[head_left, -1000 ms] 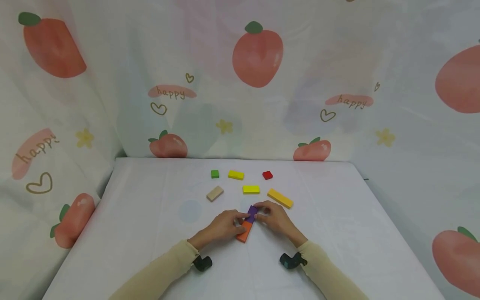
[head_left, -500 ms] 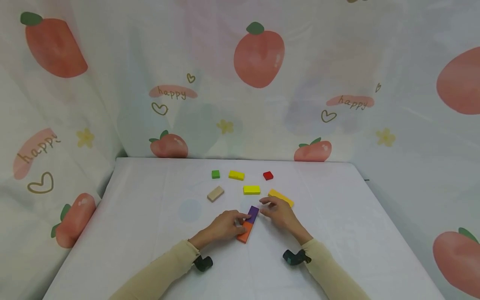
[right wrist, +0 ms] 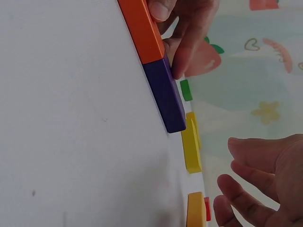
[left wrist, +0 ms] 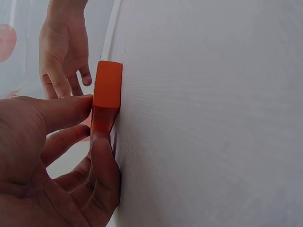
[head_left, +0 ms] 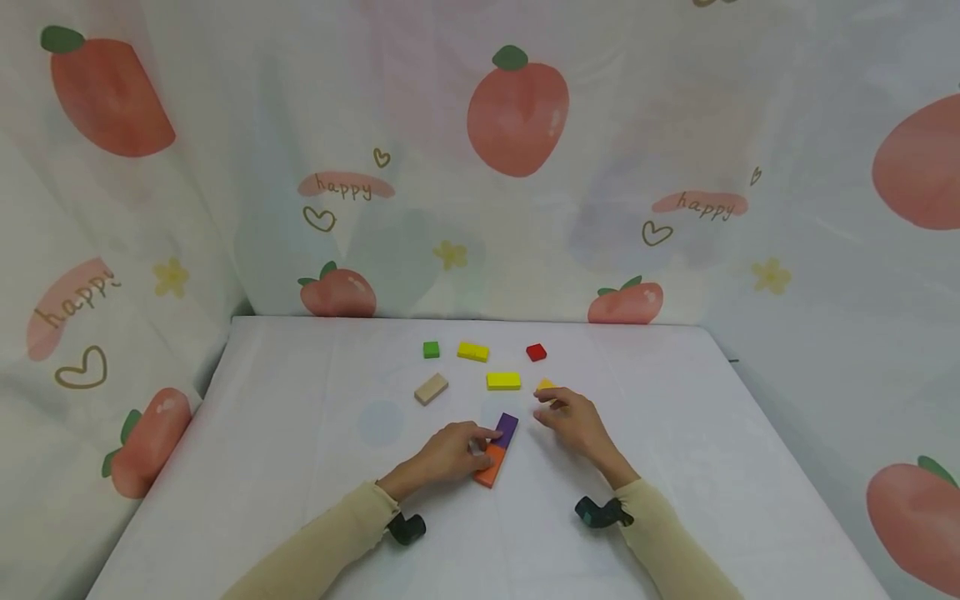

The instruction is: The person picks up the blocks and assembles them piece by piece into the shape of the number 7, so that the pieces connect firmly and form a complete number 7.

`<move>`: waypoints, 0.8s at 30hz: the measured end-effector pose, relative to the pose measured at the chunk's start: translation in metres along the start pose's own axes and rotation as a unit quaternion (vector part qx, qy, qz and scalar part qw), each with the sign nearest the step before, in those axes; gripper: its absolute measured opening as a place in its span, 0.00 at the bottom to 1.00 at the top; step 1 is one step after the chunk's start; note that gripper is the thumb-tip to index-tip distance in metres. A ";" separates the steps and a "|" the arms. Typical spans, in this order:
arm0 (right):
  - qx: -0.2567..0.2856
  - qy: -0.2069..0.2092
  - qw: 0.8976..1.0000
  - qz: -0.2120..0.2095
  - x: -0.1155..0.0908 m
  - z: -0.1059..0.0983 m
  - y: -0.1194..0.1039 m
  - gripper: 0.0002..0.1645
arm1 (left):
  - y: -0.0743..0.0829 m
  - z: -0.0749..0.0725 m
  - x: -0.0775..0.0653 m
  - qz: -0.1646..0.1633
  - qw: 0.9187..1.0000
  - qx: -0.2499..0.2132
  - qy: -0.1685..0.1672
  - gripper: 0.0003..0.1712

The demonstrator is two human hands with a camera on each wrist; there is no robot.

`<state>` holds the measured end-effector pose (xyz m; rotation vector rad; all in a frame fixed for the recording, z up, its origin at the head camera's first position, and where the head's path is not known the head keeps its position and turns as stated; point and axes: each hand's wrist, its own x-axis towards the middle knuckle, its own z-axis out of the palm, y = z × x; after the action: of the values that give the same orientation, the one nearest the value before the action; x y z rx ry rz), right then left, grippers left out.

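An orange block (head_left: 491, 467) and a purple block (head_left: 507, 427) lie end to end in a slanting line on the white table. My left hand (head_left: 450, 450) holds this pair from its left side, thumb at the orange block and a fingertip reaching the purple one. In the left wrist view, my fingers bend around the orange block (left wrist: 108, 87). Beyond the purple block, my right hand (head_left: 577, 421) hovers with loosely curved, parted fingers and holds nothing. It covers most of an amber block (head_left: 546, 384); more of that amber block (right wrist: 195, 210) shows in the right wrist view.
Farther back lie a green block (head_left: 431, 350), two yellow blocks, one behind (head_left: 472, 352) and one nearer (head_left: 503, 381), a red block (head_left: 536, 352) and a plain wooden block (head_left: 431, 389). A peach-printed cloth (head_left: 517, 250) hangs behind the table (head_left: 300, 417).
My right hand has come off the purple block and moved right and slightly away, over the amber block. The left hand stays on the orange and purple pair.
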<state>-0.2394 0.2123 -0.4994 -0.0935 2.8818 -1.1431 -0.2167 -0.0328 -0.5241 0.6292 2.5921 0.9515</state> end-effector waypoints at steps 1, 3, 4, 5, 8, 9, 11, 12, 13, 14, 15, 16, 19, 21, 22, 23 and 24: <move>0.003 0.004 1.000 -0.001 0.000 -0.002 0.001 0.21 | 0.000 0.000 0.000 0.002 1.000 0.002 0.001 0.27; 0.004 0.010 1.000 -0.006 0.000 -0.006 0.003 0.21 | 0.000 0.000 0.000 0.002 1.000 0.002 0.001 0.27; 0.003 0.014 1.000 -0.008 0.000 -0.007 0.004 0.21 | 0.000 0.000 0.000 0.002 1.000 0.001 0.001 0.27; 0.004 0.017 1.000 -0.007 -0.001 -0.009 0.005 0.21 | 0.000 0.000 0.000 0.001 1.000 0.000 0.001 0.27; 0.005 0.023 1.000 0.001 -0.001 -0.015 0.009 0.21 | 0.002 -0.001 -0.001 -0.002 1.000 0.000 0.001 0.27; 0.007 0.024 1.000 0.007 -0.001 -0.016 0.011 0.21 | 0.002 -0.001 -0.001 -0.004 1.000 -0.001 0.001 0.27; 0.010 0.025 1.000 0.014 0.000 -0.018 0.013 0.21 | 0.002 -0.001 -0.001 -0.009 1.000 -0.001 0.001 0.27; 0.011 0.025 0.999 0.016 0.000 -0.019 0.015 0.21 | 0.003 -0.001 -0.001 -0.011 1.000 -0.001 0.001 0.27; 0.013 0.025 0.999 0.018 0.001 -0.020 0.016 0.21 | 0.003 -0.001 -0.001 -0.013 1.000 -0.001 0.001 0.27; 0.014 0.025 0.999 0.018 0.001 -0.021 0.018 0.21 | 0.003 -0.002 -0.001 -0.014 1.000 -0.002 0.002 0.27; 0.014 0.026 0.999 0.017 0.002 -0.021 0.019 0.21 | 0.003 -0.002 -0.002 -0.016 1.000 -0.002 0.002 0.27; 0.013 0.027 0.999 0.016 0.003 -0.022 0.020 0.21 | 0.004 -0.002 -0.002 -0.016 1.000 -0.003 0.002 0.27; 0.009 0.030 0.999 0.013 0.006 -0.023 0.021 0.22 | 0.004 -0.002 -0.002 -0.017 1.000 -0.003 0.001 0.27; 0.004 0.035 0.999 0.009 0.010 -0.023 0.021 0.22 | 0.004 -0.001 -0.002 -0.017 1.000 -0.002 0.000 0.27; 0.001 0.036 0.999 0.004 0.012 -0.023 0.021 0.22 | 0.004 -0.001 -0.002 -0.016 1.000 -0.002 0.000 0.27; -0.001 0.037 0.999 0.000 0.014 -0.023 0.019 0.22 | 0.004 -0.001 -0.002 -0.017 1.000 -0.002 0.001 0.27; -0.004 0.038 0.999 -0.004 0.017 -0.023 0.018 0.22 | 0.004 -0.002 -0.002 -0.016 1.000 -0.002 0.001 0.27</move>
<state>-0.2586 0.2403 -0.4953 -0.0622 2.9534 -1.1620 -0.2141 -0.0319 -0.5198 0.5847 2.5940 0.9485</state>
